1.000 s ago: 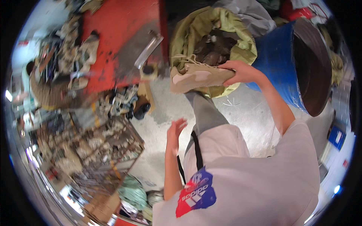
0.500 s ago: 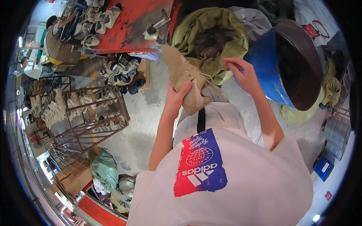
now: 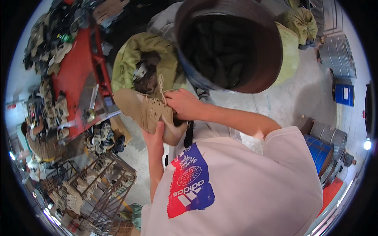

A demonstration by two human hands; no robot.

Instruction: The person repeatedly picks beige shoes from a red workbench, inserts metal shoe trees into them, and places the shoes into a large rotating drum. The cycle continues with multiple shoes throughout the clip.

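A tan lace-up shoe [image 3: 138, 108] is held up in front of my body, its toe pointing to the upper left. My left hand [image 3: 154, 137] is closed round its lower side, the thumb lying along the upper. At the shoe's opening, my right hand [image 3: 183, 104] is closed on the collar and lace area, and some of its fingertips are hidden. A pale lace loop [image 3: 161, 84] sticks up beside the right hand's fingers. Just beyond the shoe stands an olive-green sack [image 3: 122, 67] with dark brown pieces in it.
A large barrel [image 3: 273, 55] holding dark pieces stands beyond my right forearm. To the left are a red table [image 3: 75, 86] with shoes along it, a metal rack [image 3: 114, 188] of shoes, and a seated person [image 3: 43, 143]. Drums [image 3: 336, 55] stand at the far right.
My right hand, apart from the shoe before, has come in to its opening and closed there. The shoe has tilted further left. The view has swung right, towards the barrel.
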